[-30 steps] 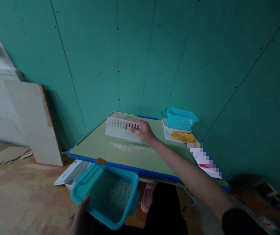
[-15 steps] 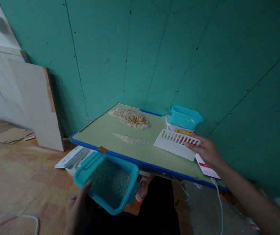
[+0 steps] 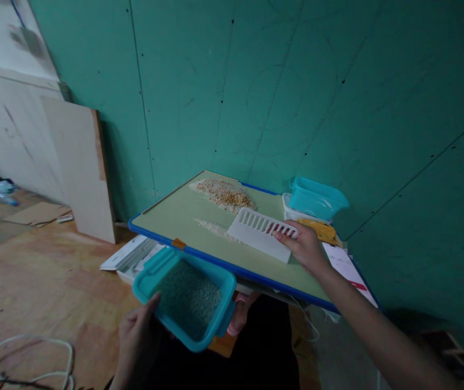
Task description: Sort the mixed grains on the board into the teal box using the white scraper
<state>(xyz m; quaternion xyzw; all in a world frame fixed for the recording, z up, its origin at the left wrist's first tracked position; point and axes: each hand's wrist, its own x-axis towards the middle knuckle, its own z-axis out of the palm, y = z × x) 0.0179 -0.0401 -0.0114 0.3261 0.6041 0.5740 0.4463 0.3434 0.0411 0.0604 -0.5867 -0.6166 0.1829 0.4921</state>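
Observation:
My left hand grips the near left side of a teal plastic tub, held just below the table's front edge. Pale grains fill part of it. Over the tabletop, my right hand is closed on one end of a white slotted plastic divider. Its far left end covers part of a thin strip of pale grains. Farther back lies a larger heap of pale grains mixed with yellow and orange kernels. My left fingers under the tub are hidden.
The table has a blue edge. At its back right, a teal basket sits on a white container, near a yellow cloth-like item and a white-and-pink sheet. A green wall stands behind. Cables lie on the floor.
My right hand has moved the divider left over the table, onto the right part of the thin grain strip. My left hand still holds the tub. The view has shifted slightly.

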